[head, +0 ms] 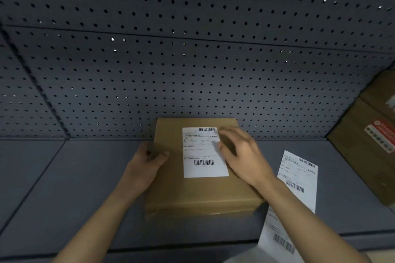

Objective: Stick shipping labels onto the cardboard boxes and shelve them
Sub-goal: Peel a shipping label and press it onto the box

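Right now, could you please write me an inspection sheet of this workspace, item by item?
Surface: dark grey shelf, flat.
Job's things: cardboard box stands mid-shelf; shipping label lies on its top; strip of spare labels lies right of the box, partly under the right forearm, overhanging the shelf front.
Clutter: nothing seen.
Grips: left hand grips the box's left edge, thumb on top; right hand presses fairly straight fingers on the label's right side.
Cables: nothing seen.
Surroundings: perforated back panel behind the shelf; second box with a red sticker at far right.
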